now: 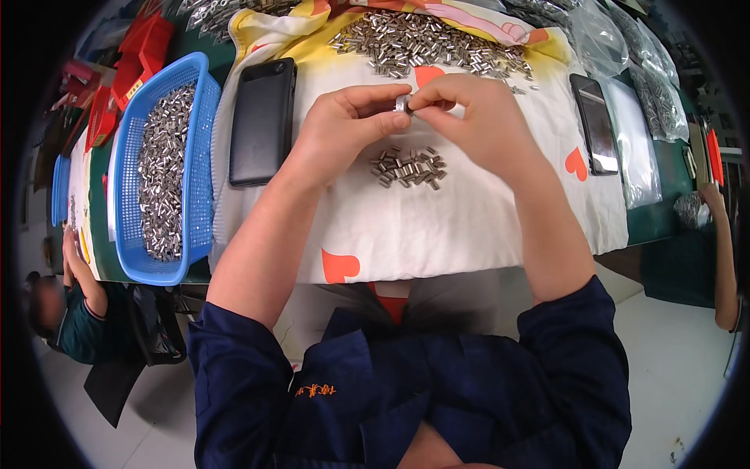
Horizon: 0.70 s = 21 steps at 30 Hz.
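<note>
Both hands meet at upper centre: the left hand point(344, 125) and right hand point(469, 121) pinch one metal sleeve point(403, 103) between fingertips. Its long axis cannot be told (too small). A small pile point(408, 167) lies just below, nearer neither hand.

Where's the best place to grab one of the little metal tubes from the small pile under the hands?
Probably from straight above, pinching across the round sides at mid-length. The metal tubes lie flat on the white cloth, so their ends are low and hard to reach. Choose one at the pile's loose edge, where neighbours crowd it less.
</note>
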{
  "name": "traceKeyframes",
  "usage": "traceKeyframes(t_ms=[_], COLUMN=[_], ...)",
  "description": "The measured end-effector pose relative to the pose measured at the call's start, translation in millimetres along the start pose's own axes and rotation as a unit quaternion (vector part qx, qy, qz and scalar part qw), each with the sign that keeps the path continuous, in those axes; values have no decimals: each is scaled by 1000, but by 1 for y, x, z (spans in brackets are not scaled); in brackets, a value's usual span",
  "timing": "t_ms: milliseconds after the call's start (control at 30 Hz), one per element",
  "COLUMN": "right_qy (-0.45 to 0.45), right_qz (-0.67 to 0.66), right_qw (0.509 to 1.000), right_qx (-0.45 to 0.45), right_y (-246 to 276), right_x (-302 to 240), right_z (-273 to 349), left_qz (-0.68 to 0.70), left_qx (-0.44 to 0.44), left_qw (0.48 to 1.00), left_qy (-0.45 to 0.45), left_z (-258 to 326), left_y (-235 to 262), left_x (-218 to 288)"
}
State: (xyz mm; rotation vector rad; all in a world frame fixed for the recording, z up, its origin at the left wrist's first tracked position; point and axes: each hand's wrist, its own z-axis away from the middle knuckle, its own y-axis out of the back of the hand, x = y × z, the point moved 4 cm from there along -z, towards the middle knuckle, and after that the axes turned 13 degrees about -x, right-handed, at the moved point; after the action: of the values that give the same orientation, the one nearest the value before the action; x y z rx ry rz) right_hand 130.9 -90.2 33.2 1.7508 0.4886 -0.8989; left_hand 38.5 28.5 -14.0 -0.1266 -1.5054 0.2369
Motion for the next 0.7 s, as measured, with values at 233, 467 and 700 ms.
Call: traceKeyframes(t_ms=[233,467,700], right_qy=[-85,-158,-81], right_qz=[-49,186,283], right_qw=[985,968,955], right_qx=[-139,49,42], right_y=[12,29,12], right_x=[17,58,46], right_z=[-5,-9,-9], left_qz=[-23,-61,-41], left_qx=[-34,-76,-35], left_qw=[999,994,998], left_qy=[30,42,22], left_z=[3,1,-2], left_y=[-9,-16,-8], left_x=[2,1,-1])
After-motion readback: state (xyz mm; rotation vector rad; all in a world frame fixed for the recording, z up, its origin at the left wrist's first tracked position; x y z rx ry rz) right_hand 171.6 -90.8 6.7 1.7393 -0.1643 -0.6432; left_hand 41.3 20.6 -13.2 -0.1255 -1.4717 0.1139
